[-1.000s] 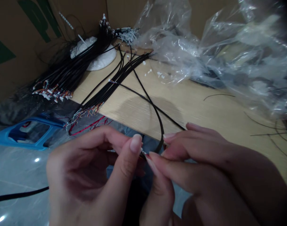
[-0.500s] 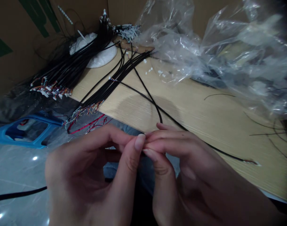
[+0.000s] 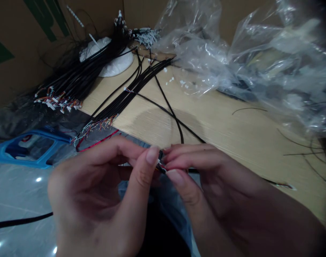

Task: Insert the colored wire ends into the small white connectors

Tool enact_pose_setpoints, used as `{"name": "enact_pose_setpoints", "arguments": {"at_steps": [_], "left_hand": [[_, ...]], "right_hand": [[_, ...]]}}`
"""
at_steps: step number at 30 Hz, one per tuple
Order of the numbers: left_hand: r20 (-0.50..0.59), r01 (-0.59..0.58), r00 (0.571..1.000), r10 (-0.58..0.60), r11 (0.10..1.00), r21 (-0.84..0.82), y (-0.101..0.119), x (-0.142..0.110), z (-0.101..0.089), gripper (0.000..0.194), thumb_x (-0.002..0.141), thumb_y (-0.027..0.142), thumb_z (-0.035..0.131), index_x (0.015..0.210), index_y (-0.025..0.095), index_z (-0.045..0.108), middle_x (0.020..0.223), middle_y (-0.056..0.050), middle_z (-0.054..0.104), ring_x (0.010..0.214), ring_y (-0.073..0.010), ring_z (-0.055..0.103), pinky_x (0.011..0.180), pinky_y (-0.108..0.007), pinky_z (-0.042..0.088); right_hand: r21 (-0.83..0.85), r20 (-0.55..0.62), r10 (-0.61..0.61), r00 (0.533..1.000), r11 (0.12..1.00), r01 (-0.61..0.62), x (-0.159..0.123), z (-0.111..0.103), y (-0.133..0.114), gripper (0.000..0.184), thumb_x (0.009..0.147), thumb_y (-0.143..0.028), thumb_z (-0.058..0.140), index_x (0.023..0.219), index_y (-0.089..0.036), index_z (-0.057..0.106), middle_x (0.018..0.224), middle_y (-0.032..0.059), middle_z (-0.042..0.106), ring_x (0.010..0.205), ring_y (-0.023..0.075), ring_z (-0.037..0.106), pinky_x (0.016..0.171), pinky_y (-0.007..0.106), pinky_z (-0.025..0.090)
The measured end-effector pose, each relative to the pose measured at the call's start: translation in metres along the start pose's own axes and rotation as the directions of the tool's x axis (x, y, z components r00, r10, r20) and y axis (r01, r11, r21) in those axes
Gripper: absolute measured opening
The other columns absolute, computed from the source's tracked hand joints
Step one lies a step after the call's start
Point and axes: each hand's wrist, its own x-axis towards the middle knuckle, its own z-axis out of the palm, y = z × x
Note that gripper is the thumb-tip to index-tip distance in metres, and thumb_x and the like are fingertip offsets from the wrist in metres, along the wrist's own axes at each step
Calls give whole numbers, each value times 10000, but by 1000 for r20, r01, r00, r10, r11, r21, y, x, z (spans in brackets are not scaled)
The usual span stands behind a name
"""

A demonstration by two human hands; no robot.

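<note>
We are pinching the end of a black cable (image 3: 160, 165) between our left hand (image 3: 95, 189) and right hand (image 3: 219, 182) at lower centre, just below the tabletop (image 3: 219, 125).

The only view comes from a camera worn on the person's head, facing forward and down. It sits close above the left hand (image 3: 90, 192) and right hand (image 3: 221, 185), which fill the lower frame. Beyond them it looks across the tabletop (image 3: 213, 121) toward cardboard (image 3: 13, 82), with the floor (image 3: 15, 192) at lower left.
</note>
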Motion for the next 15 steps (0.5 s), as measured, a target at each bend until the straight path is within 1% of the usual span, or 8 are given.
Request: {"name": "enact_pose_setpoints", "arguments": {"at_steps": [2,6,7,9,11,12,15], "left_hand": [[0,-15,1000,15,1000,13,-2,-1,1,194,838,191,687,650,226,653,583,80,646,502,-42,587,473,-91,506],[-22,-102,995,101,995,-17,-5,-2,3,190,834,177,685,648,198,649,578,69,646,497,-40,593,463,-82,501],[-21,-103,995,103,994,-25,-5,-3,4,179,830,173,687,657,196,650,580,68,644,498,-42,600,467,-85,508],[-14,-86,996,85,996,-21,-6,-4,5,156,818,160,697,673,200,656,581,73,638,505,-44,617,472,-88,516],[-22,-89,996,89,996,-4,-6,-5,5,150,803,131,694,673,200,670,578,72,637,512,-51,628,466,-93,517],[-25,-93,995,93,996,9,-6,-5,4,155,802,120,685,668,196,675,575,68,637,508,-56,629,463,-100,520],[-25,-102,994,102,994,35,-8,-5,3,163,808,126,675,666,205,679,568,73,636,482,-54,611,456,-110,525]], "right_hand": [[-32,-13,-48,999,998,47,0,-1,-2,122,874,-165,615,795,-250,650,829,-54,719,837,112,709,712,173,598],[-35,20,-135,991,990,136,5,-1,-6,203,770,-20,622,806,-216,657,773,-36,733,772,126,711,722,207,608],[-37,0,-154,988,987,154,6,0,-7,237,737,7,615,802,-217,657,745,-35,735,740,132,713,728,225,613],[-52,-86,-184,979,982,180,8,3,-10,291,689,39,589,781,-230,650,678,-32,729,659,139,705,716,246,618],[-54,-150,-213,966,977,207,10,5,-12,295,684,35,571,749,-245,639,617,-21,706,601,142,690,675,239,619],[-44,-143,-232,962,973,228,10,5,-12,285,696,24,568,741,-248,640,605,-13,698,596,143,689,658,228,618],[0,-50,-277,959,961,278,11,1,-10,252,754,-10,569,747,-245,658,664,11,712,674,149,714,670,203,618]]}}
